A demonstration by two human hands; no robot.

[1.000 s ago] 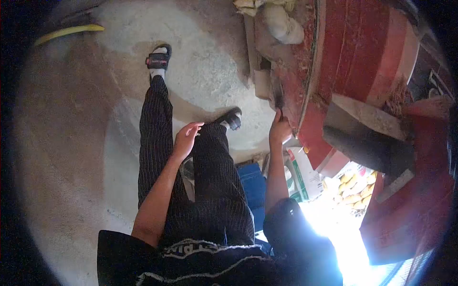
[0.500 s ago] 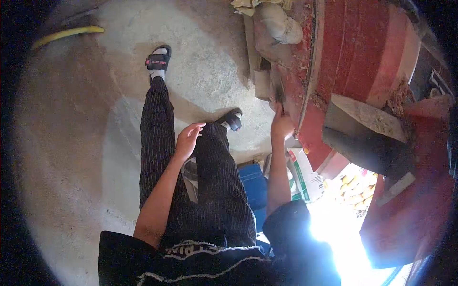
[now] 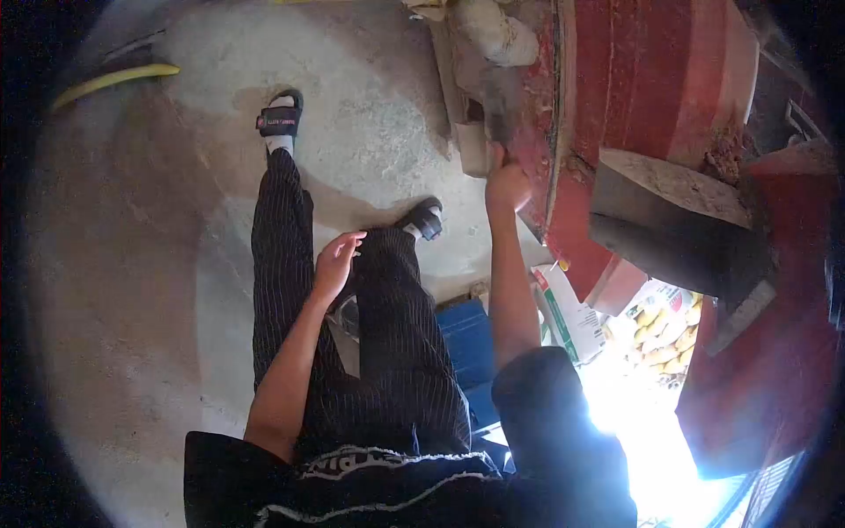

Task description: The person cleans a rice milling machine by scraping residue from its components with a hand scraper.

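My right hand [image 3: 508, 187] is closed on a dark tool [image 3: 500, 97], blurred by motion, at the side of a dusty red structure [image 3: 647, 88]. The tool's exact shape is unclear. Just beside that hand is a beige block-like ledge [image 3: 472, 150]. My left hand [image 3: 334, 266] hovers by my knee, over the striped trousers [image 3: 387, 290], its fingers loosely bent with nothing visible in them.
A grey angled chute [image 3: 673, 229] juts from the red structure. Below it are a white and green bag [image 3: 570, 319], a blue container [image 3: 466, 339] and a bag with yellow pictures [image 3: 664, 330] in bright light. A yellow curved strip [image 3: 114, 84] lies on the concrete floor [image 3: 132, 264].
My right hand and the tool have moved up and slightly left along the red structure. My left hand has shifted a little left and its fingers are more bent. The view has shifted slightly.
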